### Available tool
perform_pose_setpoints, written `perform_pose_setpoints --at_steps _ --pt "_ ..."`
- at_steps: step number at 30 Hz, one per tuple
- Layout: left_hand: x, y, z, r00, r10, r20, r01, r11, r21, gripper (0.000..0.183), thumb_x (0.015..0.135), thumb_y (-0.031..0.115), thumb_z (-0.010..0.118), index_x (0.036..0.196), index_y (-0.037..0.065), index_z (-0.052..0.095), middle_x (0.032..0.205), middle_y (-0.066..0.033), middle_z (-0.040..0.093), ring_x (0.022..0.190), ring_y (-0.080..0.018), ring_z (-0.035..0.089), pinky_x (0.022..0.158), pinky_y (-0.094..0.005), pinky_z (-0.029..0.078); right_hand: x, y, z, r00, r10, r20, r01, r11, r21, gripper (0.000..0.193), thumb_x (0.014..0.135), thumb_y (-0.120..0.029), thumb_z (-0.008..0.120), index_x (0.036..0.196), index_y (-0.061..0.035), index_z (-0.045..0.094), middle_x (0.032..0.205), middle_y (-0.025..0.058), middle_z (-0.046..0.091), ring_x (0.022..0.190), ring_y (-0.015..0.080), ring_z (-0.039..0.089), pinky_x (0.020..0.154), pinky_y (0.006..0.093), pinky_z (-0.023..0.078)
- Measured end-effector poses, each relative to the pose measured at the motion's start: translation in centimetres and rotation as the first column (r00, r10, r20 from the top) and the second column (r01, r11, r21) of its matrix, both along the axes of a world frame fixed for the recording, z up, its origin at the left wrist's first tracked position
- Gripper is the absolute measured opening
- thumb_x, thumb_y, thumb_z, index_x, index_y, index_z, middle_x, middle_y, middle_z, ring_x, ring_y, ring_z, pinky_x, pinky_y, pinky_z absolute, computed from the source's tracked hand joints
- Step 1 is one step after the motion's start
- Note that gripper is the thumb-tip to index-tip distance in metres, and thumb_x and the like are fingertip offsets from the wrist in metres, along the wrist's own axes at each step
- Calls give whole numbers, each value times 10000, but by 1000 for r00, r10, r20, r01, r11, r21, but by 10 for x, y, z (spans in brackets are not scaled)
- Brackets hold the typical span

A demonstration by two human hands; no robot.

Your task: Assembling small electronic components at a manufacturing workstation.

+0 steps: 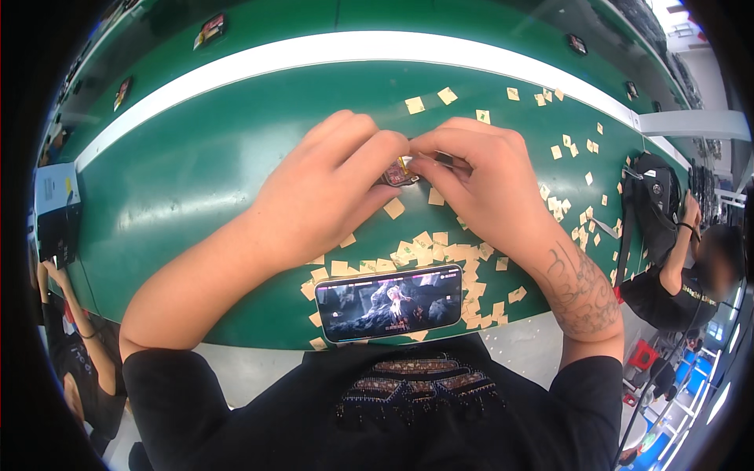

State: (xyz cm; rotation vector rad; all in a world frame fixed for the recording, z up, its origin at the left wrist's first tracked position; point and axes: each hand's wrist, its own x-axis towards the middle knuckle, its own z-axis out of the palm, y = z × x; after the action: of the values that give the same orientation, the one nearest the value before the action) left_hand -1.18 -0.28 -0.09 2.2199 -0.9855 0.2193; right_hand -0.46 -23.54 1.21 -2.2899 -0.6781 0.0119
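Observation:
In front of me, my left hand (334, 173) is closed around a small dark electronic part (399, 173) with a reddish face and a yellow piece near its top. My right hand (479, 161) meets it from the other side, thumb and fingers pinched together at its upper right edge. Whatever sits between those right fingertips is hidden. Pale yellow paper squares (424, 239) with green marks lie scattered around and below my hands. Nearest my body, a phone (389, 304) lies on some of them with a video scene on its screen.
The green table (181, 180) ends at a white strip (338, 47); small parts (210, 31) lie on the green surface beyond it. A black bag (656, 188) rests at the right edge. One person (683, 267) sits at right, another (82, 353) at left beside a box (56, 192).

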Motion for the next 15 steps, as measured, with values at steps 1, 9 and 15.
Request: perform_pose_setpoints --at_steps 1,9,15 --pt "1 0 1 1000 -7 6 7 1000 0 447 783 22 875 1173 50 659 1032 -124 621 940 -350 614 814 -439 523 1 0 -4 1000 8 17 -8 999 31 134 902 -23 790 1036 -22 775 892 91 713 716 242 648 654 360 518" --pt "-4 -2 0 1000 -7 14 7 999 53 446 768 13 874 1187 79 738 1042 -89 627 954 -298 636 821 -420 545 9 -13 -2 996 63 56 -69 992 109 265 874 7 817 1123 -53 751 913 54 716 698 169 638 613 299 491" --pt "-4 0 -1 1000 -13 22 12 997 71 442 764 2 870 1183 71 744 1075 -100 646 951 -305 639 826 -420 543 9 -4 1 987 -2 -162 8 999 38 173 871 -35 787 1018 -44 698 887 114 743 885 341 749 771 435 590"
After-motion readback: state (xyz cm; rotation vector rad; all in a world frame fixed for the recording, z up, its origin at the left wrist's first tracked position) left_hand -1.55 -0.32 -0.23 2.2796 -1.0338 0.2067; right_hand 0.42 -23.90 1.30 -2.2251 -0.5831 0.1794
